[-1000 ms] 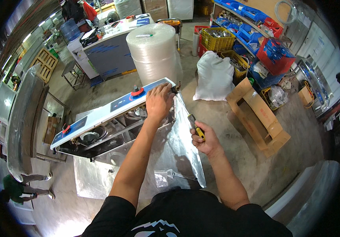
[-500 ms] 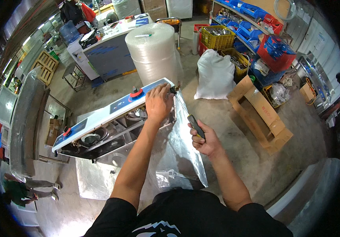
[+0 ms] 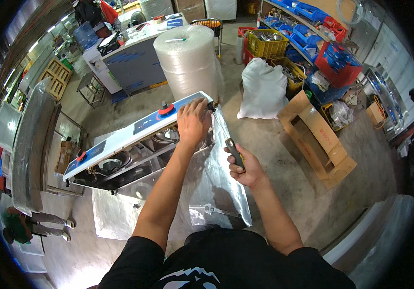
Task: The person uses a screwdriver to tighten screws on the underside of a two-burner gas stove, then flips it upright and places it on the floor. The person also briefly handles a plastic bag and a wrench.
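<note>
Bracing white panel (image 3: 125, 137) under loosely spread left hand (image 3: 194, 121), gripping screwdriver (image 3: 235, 152) in right hand (image 3: 248, 168); probably screwing just beside the left, so gotta turn steady next.

control panel (image 3: 137, 127): glossy | tool handle (image 3: 236, 156): plastic | tabletop (image 3: 115, 212): shiny metal | carton (image 3: 323, 140): matt cardboard

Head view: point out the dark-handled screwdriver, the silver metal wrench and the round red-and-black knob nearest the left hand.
Dark-handled screwdriver (image 3: 235, 153), head view: on the handle.
Silver wrench (image 3: 210, 209), head view: on the wide end.
Round red-and-black knob (image 3: 166, 110), head view: on the red part.
</note>
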Available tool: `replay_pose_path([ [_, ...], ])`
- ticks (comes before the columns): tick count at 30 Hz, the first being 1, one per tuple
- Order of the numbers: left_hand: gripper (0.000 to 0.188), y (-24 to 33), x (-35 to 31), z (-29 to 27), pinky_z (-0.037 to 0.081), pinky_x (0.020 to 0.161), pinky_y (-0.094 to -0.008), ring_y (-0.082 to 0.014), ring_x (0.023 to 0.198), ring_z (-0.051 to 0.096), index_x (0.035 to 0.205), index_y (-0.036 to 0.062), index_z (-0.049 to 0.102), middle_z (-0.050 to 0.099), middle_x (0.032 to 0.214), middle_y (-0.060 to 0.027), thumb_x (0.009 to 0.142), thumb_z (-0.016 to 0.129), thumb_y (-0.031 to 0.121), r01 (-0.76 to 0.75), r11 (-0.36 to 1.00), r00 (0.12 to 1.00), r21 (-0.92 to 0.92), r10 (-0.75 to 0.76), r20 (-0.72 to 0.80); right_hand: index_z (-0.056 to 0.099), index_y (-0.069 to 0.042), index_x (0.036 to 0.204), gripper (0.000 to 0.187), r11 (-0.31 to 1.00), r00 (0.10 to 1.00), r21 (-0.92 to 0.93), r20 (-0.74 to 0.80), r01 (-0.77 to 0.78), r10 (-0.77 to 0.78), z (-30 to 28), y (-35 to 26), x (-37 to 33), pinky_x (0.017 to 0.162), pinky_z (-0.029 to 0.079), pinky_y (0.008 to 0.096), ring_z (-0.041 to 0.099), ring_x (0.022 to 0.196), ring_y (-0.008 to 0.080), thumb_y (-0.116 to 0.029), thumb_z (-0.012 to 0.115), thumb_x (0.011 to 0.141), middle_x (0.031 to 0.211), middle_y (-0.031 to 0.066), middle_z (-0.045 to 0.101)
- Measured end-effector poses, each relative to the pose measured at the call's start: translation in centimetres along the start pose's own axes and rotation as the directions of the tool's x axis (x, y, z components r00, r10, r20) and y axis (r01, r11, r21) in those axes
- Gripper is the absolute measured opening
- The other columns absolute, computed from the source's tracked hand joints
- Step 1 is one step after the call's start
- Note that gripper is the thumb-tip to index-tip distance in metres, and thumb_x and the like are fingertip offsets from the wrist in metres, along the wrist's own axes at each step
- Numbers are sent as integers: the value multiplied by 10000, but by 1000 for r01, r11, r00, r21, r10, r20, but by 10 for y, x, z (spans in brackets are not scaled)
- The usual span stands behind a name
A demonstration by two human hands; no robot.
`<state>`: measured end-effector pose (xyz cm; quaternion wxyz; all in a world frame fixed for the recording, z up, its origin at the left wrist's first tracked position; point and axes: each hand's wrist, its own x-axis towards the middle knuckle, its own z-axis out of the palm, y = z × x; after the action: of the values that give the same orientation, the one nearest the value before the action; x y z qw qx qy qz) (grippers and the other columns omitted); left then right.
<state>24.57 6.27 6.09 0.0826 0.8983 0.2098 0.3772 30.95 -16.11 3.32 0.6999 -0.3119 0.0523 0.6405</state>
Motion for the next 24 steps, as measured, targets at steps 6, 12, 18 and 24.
replay_pose_path([
  [6,389,3,0,-3,383,1046,-414,-270,1215,583,1251,131,656,654,1290,-64,886,669,265,26,1000,999,-6,-26,23,614,-67,1109,275,470,780,-796,5,382,-626,1,28,6,539,452,348,552,516,209,-285,666,949,811,62,631],
  [12,364,3,-2,1,382,1052,-427,-273,1231,576,1219,109,659,652,1288,-71,885,671,252,19,999,1000,-27,-20,-14,603,-57,1090,260,-11,590,-972,153,237,-793,1,27,12,571,486,383,615,584,270,-271,654,950,857,98,645],
  [18,392,3,0,0,389,1039,-421,-264,1200,590,1250,121,654,660,1279,-51,885,668,264,23,999,1000,23,-23,20,598,-80,1079,270,983,985,-110,-83,144,-153,-3,-19,-12,547,448,277,542,542,125,-299,680,944,837,55,639],
  [24,379,5,-1,1,393,1036,-428,-265,1191,599,1235,116,657,662,1273,-55,883,669,255,22,999,1000,38,-22,18,605,-13,1110,296,-277,369,-949,313,149,-875,6,35,1,742,521,415,663,817,290,-187,693,887,923,125,664],
])
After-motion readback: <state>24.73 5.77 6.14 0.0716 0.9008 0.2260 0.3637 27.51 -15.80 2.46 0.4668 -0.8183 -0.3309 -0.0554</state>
